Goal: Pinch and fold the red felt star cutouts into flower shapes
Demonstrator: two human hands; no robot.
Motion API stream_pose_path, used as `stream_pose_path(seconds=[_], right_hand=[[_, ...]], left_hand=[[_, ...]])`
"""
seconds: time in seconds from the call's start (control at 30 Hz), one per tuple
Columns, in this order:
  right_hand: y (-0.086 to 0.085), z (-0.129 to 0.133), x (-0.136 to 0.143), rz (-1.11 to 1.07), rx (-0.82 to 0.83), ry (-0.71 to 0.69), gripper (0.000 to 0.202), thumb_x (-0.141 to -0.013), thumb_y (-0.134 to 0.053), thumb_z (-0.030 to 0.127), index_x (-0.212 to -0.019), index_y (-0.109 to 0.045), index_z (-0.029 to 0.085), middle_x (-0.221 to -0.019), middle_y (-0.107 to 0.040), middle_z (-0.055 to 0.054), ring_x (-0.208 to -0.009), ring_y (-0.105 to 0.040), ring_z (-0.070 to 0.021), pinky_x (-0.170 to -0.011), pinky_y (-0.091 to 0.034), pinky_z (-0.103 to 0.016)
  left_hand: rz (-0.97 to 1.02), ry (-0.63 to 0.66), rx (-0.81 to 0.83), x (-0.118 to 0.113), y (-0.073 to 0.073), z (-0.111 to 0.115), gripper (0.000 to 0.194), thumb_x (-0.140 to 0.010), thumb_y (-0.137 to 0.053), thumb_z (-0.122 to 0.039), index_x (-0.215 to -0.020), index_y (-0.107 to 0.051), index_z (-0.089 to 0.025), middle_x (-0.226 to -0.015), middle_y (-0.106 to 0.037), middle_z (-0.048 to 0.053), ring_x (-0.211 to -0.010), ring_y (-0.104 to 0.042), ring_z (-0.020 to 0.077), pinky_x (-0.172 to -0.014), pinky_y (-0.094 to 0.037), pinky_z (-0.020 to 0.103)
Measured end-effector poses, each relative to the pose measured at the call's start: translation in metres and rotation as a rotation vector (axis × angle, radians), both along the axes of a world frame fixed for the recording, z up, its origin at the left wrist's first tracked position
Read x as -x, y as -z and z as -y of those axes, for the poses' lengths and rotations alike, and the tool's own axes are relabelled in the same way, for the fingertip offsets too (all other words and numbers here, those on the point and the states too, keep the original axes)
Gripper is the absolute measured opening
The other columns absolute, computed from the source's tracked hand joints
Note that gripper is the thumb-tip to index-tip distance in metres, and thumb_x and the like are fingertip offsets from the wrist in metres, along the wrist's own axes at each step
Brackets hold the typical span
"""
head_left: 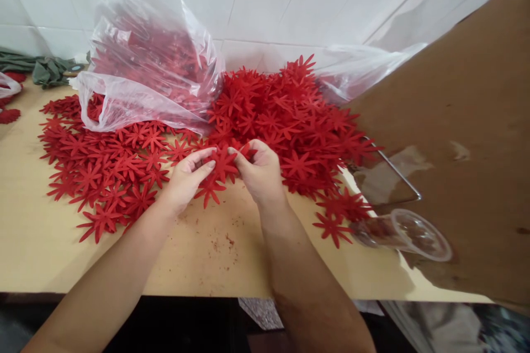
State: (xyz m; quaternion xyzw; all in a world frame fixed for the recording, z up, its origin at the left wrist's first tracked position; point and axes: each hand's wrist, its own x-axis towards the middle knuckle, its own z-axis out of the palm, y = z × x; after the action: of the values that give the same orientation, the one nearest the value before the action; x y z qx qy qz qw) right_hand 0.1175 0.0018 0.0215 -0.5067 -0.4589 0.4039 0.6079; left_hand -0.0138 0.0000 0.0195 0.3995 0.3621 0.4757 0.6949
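Note:
Between my two hands is a red flower-shaped cutout (224, 164) with several narrow petals. My left hand (191, 172) pinches its left petals between thumb and fingers. On the other side, my right hand (257, 168) is closed in a pinch at the cutout's right edge, with a bit of red showing at its fingertips. Just below them another red cutout (209, 190) lies on the table. A tall heap of the same cutouts (285, 110) rises behind my right hand, and a flatter spread of cutouts (103, 165) lies to the left of my left hand.
A clear plastic bag (149, 55) full of red cutouts stands at the back left. On the right, a clear plastic cup (418, 236) lies tipped beside a brown board (467, 149). Dark green cloth (52, 70) sits far left. Red scraps dot the table (186, 265).

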Motion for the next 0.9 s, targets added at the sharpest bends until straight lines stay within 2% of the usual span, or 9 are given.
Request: stream_pose_path(seconds=[0.13,0.3,0.4,0.53,0.63,0.7,0.83,0.9], right_hand=[[-0.001,0.003,0.007,0.008,0.008,-0.174,0.043,-0.056,-0.071,0.049,-0.056,-0.039,0.020,-0.048,-0.039,0.009,-0.043,-0.033,-0.0039,-0.042,-0.028,-0.020],[0.000,0.004,0.010,0.036,-0.004,-0.224,0.043,-0.065,-0.059,0.058,-0.058,-0.040,0.020,-0.049,-0.038,0.008,-0.043,-0.032,-0.0041,-0.041,-0.030,-0.020],[0.002,0.002,0.006,0.009,-0.029,-0.150,0.043,-0.067,-0.057,0.059,-0.059,-0.041,0.020,-0.051,-0.039,0.007,-0.044,-0.035,-0.0046,-0.042,-0.032,-0.020],[0.004,-0.004,-0.007,-0.087,-0.041,0.035,0.042,-0.070,-0.055,0.058,-0.060,-0.038,0.021,-0.050,-0.038,0.007,-0.041,-0.035,-0.0050,-0.037,-0.031,-0.019],[0.007,-0.008,-0.014,-0.114,-0.020,0.078,0.041,-0.070,-0.056,0.057,-0.061,-0.039,0.021,-0.050,-0.040,0.007,-0.041,-0.039,-0.0061,-0.038,-0.035,-0.020],[0.008,-0.008,-0.011,-0.101,0.031,0.027,0.040,-0.068,-0.058,0.058,-0.061,-0.040,0.022,-0.050,-0.042,0.006,-0.042,-0.042,-0.0068,-0.040,-0.039,-0.021],[0.006,0.001,0.008,-0.084,0.146,-0.200,0.044,-0.060,-0.060,0.062,-0.065,-0.044,0.022,-0.057,-0.048,0.005,-0.048,-0.047,-0.0081,-0.042,-0.042,-0.022],[0.004,0.005,0.017,-0.064,0.149,-0.283,0.044,-0.056,-0.065,0.059,-0.069,-0.045,0.022,-0.062,-0.051,0.005,-0.052,-0.048,-0.0078,-0.046,-0.044,-0.022]], left_hand=[[0.006,0.047,-0.017,-0.002,0.003,0.001,0.020,-0.063,-0.065,-0.016,-0.083,-0.060,-0.015,-0.078,-0.062,0.000,-0.073,-0.055,0.0083,-0.075,-0.043,0.024],[-0.058,-0.063,-0.058,-0.003,0.006,0.001,0.010,-0.064,-0.064,-0.019,-0.070,-0.056,-0.015,-0.068,-0.057,-0.004,-0.063,-0.050,0.0059,-0.067,-0.043,0.021],[-0.044,-0.117,-0.012,-0.001,0.005,-0.001,0.009,-0.064,-0.062,-0.017,-0.070,-0.055,-0.016,-0.068,-0.057,-0.005,-0.061,-0.050,0.0055,-0.066,-0.042,0.021],[0.011,-0.288,0.082,0.009,0.006,-0.011,0.014,-0.062,-0.064,-0.018,-0.072,-0.054,-0.017,-0.066,-0.054,-0.006,-0.059,-0.049,0.0050,-0.065,-0.041,0.020],[-0.005,-0.324,0.069,0.013,0.008,-0.015,0.015,-0.061,-0.064,-0.017,-0.073,-0.054,-0.017,-0.066,-0.054,-0.006,-0.059,-0.048,0.0050,-0.065,-0.041,0.020],[-0.059,-0.307,0.007,0.011,0.008,-0.014,0.014,-0.061,-0.063,-0.015,-0.072,-0.054,-0.016,-0.066,-0.055,-0.005,-0.060,-0.049,0.0048,-0.066,-0.041,0.020],[-0.177,-0.219,-0.104,0.004,0.007,-0.009,0.008,-0.065,-0.060,-0.016,-0.070,-0.054,-0.015,-0.064,-0.055,-0.004,-0.060,-0.048,0.0052,-0.065,-0.041,0.020],[-0.214,-0.203,-0.134,0.002,0.007,-0.008,0.007,-0.067,-0.059,-0.015,-0.070,-0.053,-0.015,-0.062,-0.054,-0.004,-0.058,-0.047,0.0053,-0.062,-0.041,0.019]])
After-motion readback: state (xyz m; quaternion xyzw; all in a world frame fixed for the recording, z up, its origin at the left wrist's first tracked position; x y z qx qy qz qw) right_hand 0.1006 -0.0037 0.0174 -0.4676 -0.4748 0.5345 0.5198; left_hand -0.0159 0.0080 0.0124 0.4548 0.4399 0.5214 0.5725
